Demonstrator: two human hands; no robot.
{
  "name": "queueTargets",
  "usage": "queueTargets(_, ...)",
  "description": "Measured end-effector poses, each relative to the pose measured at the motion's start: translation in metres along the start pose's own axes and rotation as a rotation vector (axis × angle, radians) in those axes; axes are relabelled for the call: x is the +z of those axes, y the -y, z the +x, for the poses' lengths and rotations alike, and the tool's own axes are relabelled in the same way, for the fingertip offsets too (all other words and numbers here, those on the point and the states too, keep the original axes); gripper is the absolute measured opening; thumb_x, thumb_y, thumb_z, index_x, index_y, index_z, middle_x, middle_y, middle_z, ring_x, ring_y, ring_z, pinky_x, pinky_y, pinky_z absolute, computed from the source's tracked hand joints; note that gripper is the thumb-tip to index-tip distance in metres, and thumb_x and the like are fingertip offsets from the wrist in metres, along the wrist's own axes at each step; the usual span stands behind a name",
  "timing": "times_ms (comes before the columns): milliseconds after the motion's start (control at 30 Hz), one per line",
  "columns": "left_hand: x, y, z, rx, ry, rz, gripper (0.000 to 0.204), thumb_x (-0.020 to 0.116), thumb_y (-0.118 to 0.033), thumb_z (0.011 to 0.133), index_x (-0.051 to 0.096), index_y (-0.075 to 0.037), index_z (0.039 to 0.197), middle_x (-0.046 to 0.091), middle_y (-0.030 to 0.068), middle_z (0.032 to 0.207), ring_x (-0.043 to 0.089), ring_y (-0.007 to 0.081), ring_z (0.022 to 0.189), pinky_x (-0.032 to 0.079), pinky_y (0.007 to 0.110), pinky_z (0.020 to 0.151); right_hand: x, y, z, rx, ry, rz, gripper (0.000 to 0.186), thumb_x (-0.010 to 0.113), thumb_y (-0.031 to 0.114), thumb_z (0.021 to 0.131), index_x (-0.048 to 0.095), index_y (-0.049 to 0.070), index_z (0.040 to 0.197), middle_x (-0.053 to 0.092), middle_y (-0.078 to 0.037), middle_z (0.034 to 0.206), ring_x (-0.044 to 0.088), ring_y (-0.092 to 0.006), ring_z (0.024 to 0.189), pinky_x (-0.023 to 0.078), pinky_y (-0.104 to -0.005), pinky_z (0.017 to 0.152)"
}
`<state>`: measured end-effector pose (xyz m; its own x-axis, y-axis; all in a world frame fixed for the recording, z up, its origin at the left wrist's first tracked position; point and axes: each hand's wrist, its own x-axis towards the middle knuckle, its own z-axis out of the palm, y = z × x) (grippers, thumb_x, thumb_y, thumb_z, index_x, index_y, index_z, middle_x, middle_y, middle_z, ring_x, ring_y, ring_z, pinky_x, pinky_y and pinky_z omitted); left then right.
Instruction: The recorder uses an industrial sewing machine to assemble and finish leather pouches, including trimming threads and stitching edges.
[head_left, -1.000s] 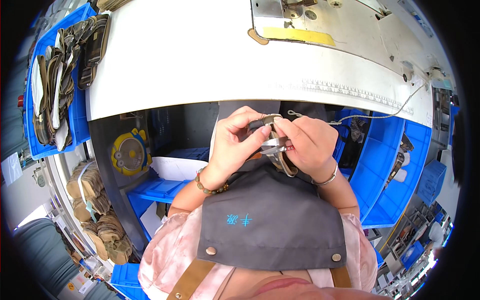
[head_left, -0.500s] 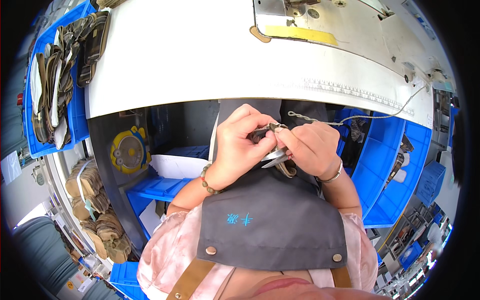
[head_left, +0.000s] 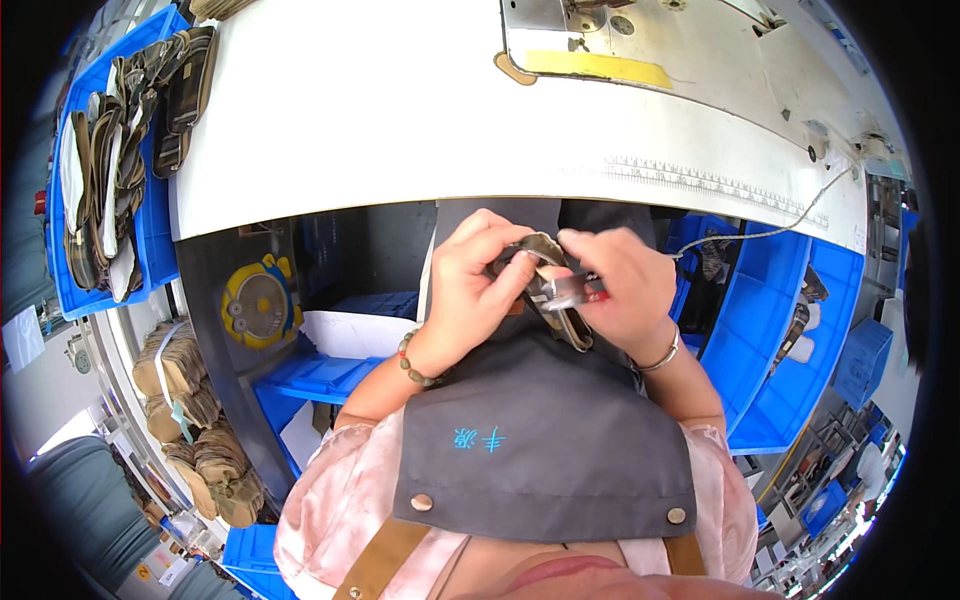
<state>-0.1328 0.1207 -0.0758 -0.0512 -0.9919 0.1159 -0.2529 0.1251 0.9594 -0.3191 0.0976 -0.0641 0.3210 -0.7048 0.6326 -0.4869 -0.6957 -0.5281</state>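
The left hand (head_left: 478,290) was closed around one end of a small olive-brown fabric piece (head_left: 543,262), its fingers curled over the top edge and its thumb pressed against the side nearest the body. The right hand (head_left: 622,290) pinched a small metal tool with a red tip (head_left: 572,292) between thumb and forefinger, its remaining fingers folded; the tool lay directly against the fabric piece, just right of the left thumb. Whether the tool's blades were apart or together could not be told. The fabric piece sat between the two grips, raised above the lap, with a loop of it hanging below the tool and touching the grey apron (head_left: 545,440). Both hands met in front of the near edge of the white work table (head_left: 400,110), which lay beyond the grip. A sewing machine base (head_left: 650,50) stood well beyond the hands on that table. To the far left of the grip, a blue bin (head_left: 70,290) held a stack of similar olive pieces. More blue bins (head_left: 770,350) stood to the right of the right hand, below table level. A yellow round fan (head_left: 257,303) sat to the left, beneath the table.
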Motion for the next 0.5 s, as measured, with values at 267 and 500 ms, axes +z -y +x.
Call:
queueTargets(267,-0.009,0.001,0.0,-0.163,0.045,-0.198,0.011,0.065,-0.001,0.089,0.07,0.001,0.098,0.065,0.0075,0.09,0.062,0.0159,0.083,0.049,0.028,0.074,-0.003,0.0,-0.008,0.727,0.189,0.707,0.01,0.068,0.008,0.091,0.071,0.0,0.096,0.061,-0.002,0.078,0.048,-0.0068,0.064,0.037,-0.0234,0.058)
queueTargets(500,-0.009,-0.002,-0.001,-0.176,0.065,-0.297,0.008,0.061,0.0,0.093,0.066,0.004,0.097,0.063,0.0033,0.093,0.056,0.0074,0.082,0.045,0.022,0.073,-0.003,0.004,-0.003,0.738,0.283,0.726,0.009,0.069,0.01,0.092,0.069,0.001,0.093,0.059,0.001,0.077,0.045,-0.0036,0.065,0.036,-0.0217,0.058)
